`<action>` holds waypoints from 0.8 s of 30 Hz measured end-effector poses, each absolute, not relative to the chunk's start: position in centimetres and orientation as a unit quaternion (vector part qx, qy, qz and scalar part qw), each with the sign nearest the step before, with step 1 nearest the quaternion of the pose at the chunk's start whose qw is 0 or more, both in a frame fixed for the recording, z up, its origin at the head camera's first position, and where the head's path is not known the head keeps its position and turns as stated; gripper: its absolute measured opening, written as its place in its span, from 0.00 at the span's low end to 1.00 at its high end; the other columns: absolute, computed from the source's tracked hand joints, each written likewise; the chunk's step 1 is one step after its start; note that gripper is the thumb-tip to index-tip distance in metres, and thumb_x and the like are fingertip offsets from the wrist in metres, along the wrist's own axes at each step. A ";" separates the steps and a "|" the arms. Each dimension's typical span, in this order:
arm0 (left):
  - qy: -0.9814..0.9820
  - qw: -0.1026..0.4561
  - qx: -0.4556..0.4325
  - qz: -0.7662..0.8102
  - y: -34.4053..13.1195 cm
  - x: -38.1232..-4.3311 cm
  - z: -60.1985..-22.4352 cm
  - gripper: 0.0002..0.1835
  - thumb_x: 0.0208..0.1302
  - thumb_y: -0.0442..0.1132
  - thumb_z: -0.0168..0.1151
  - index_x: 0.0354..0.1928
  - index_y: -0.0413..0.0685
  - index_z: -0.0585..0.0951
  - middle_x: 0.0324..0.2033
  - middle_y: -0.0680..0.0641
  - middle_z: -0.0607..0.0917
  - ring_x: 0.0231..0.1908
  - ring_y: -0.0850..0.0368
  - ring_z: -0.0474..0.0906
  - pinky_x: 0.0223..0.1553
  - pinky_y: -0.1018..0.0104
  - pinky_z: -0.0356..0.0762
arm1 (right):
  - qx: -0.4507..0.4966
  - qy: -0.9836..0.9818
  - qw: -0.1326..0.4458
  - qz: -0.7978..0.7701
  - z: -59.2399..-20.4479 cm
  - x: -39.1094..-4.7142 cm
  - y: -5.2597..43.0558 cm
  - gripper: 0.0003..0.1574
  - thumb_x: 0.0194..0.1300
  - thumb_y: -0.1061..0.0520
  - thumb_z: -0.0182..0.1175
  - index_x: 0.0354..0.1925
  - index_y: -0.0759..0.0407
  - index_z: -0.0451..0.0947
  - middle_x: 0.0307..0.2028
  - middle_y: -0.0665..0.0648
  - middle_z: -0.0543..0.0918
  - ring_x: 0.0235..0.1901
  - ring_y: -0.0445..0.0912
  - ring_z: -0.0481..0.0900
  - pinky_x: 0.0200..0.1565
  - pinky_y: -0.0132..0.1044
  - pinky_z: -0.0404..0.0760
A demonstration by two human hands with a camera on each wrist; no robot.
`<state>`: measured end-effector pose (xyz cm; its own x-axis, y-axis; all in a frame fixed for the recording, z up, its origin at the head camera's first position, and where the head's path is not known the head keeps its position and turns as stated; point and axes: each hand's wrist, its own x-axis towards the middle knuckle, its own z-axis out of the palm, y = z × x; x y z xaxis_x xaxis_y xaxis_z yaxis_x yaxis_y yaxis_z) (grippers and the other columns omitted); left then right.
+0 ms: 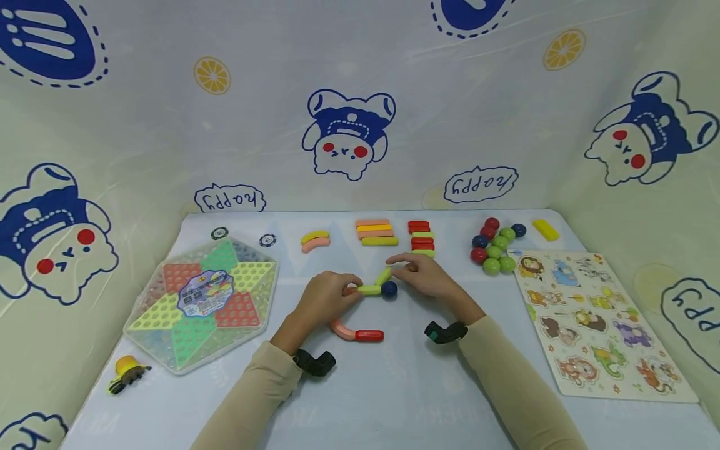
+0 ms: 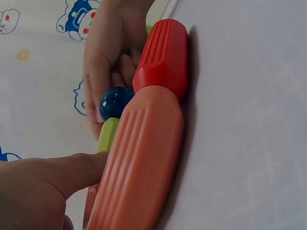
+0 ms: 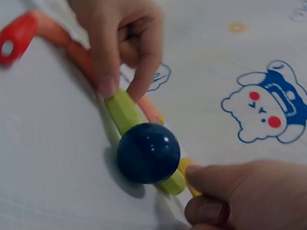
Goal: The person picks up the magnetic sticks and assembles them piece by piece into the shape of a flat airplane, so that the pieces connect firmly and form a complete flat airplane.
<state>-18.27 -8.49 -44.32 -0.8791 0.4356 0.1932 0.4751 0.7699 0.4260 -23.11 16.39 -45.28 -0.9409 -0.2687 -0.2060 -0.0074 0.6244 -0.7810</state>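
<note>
Pale sheeting (image 1: 259, 137) backs the white table (image 1: 394, 400). Between the hands sit one navy ball (image 1: 389, 289) and two lime sticks (image 1: 369, 290); the left hand (image 1: 329, 299) pinches one stick's end, while the right hand (image 1: 424, 275) has bent fingers beside the other, whether gripping it I cannot tell. Nearer the body than the left hand, one red stick (image 1: 369, 336) meets a salmon curve (image 1: 344, 332). Past the right hand lie ten loose balls (image 1: 494, 252): five green, three red, two navy.
</note>
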 end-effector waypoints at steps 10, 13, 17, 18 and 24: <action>-0.937 0.048 -0.249 -0.238 -8.6 -18.4 -44.5 0.12 0.57 0.50 0.66 0.42 0.55 0.85 0.12 0.59 0.68 0.17 0.65 0.63 0.20 0.70 0.60 | -0.177 0.908 0.156 -0.345 -44.5 -23.9 16.5 0.14 0.60 0.41 0.62 0.46 0.34 0.81 0.24 0.54 0.73 0.29 0.49 0.70 0.28 0.36 0.68; -0.938 0.047 -0.247 -0.238 -8.6 -18.4 -44.5 0.12 0.58 0.49 0.66 0.42 0.56 0.85 0.12 0.59 0.69 0.17 0.65 0.63 0.21 0.70 0.61 | -0.204 0.902 0.164 -0.343 -44.6 -24.2 17.2 0.12 0.59 0.44 0.64 0.44 0.32 0.81 0.22 0.55 0.72 0.28 0.49 0.70 0.28 0.36 0.67; -0.938 0.047 -0.242 -0.243 -8.8 -18.3 -44.4 0.12 0.57 0.48 0.67 0.42 0.55 0.85 0.11 0.59 0.69 0.17 0.64 0.64 0.21 0.69 0.61 | -0.222 0.902 0.152 -0.339 -44.6 -24.4 18.0 0.14 0.58 0.40 0.63 0.44 0.31 0.81 0.24 0.52 0.73 0.30 0.47 0.71 0.29 0.36 0.70; -0.939 0.047 -0.241 -0.242 -8.8 -18.3 -44.4 0.12 0.57 0.48 0.66 0.42 0.55 0.85 0.11 0.59 0.68 0.17 0.64 0.63 0.21 0.69 0.60 | -0.223 0.903 0.149 -0.337 -44.5 -24.3 18.3 0.14 0.58 0.40 0.63 0.44 0.31 0.80 0.25 0.52 0.73 0.31 0.47 0.71 0.30 0.36 0.70; -0.939 0.039 -0.244 -0.239 -8.7 -18.4 -44.5 0.12 0.58 0.49 0.66 0.42 0.56 0.85 0.11 0.58 0.67 0.16 0.64 0.61 0.21 0.69 0.58 | -0.224 0.906 0.153 -0.326 -43.4 -24.1 20.1 0.14 0.61 0.47 0.63 0.46 0.34 0.80 0.26 0.53 0.73 0.32 0.48 0.71 0.31 0.38 0.70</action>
